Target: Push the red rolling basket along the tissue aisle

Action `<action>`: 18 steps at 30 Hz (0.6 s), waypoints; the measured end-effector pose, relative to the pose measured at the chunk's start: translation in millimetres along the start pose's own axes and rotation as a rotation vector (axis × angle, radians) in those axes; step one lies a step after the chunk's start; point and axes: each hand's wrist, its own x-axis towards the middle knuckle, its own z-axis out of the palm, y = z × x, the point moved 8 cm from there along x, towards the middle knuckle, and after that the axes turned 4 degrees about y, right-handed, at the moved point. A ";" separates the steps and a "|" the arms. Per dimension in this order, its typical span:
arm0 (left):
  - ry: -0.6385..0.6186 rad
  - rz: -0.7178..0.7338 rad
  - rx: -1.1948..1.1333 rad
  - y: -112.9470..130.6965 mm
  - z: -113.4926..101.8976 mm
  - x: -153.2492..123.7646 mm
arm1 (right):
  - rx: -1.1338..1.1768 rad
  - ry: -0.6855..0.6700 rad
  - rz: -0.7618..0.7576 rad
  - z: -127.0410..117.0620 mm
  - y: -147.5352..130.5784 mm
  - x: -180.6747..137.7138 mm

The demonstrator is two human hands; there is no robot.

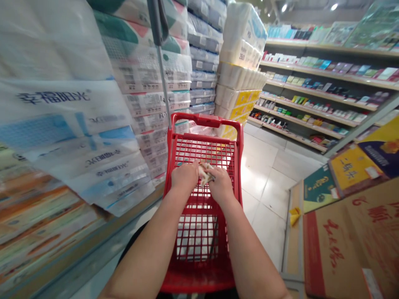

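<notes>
A red plastic rolling basket (204,137) with grid walls stands right in front of me, its pull handle (160,25) raised at the far left corner. Over it, both my hands meet on a small crumpled whitish piece with brown and greenish marks (205,172); I cannot tell whether it is cloth, paper or a wrapper. My left hand (184,177) has its fingers closed at the piece's left edge. From the right side, my right hand (221,183) pinches the same piece. Red grid and pale floor show through beneath them.
Stacked tissue packs (146,74) rise close on the left, with white and yellow bales (238,79) ahead. Shelves of small boxes (321,70) stand at the back right. Cartons (349,232) crowd the right side. Between them runs a tiled aisle (262,182).
</notes>
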 end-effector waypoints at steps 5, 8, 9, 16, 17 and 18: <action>0.015 0.002 0.001 2.1 -5.8 -3.8 | 0.004 0.063 -0.010 -14.3 -7.6 -3.0; -0.006 -0.012 -0.007 5.9 -5.9 -6.9 | -0.086 0.022 -0.053 -18.5 -13.6 -6.7; -0.012 -0.018 -0.010 7.3 -5.5 -8.1 | -0.077 -0.052 -0.097 -14.9 -17.2 -9.0; -0.020 -0.032 -0.049 16.0 -3.2 -16.0 | -0.171 0.098 0.107 -47.3 5.3 -17.9; -0.022 -0.034 -0.053 16.7 -3.0 -16.8 | -0.160 0.100 0.122 -49.0 6.6 -19.4; -0.026 -0.036 -0.054 17.2 -2.6 -17.4 | -0.120 0.044 0.093 -45.0 4.5 -20.6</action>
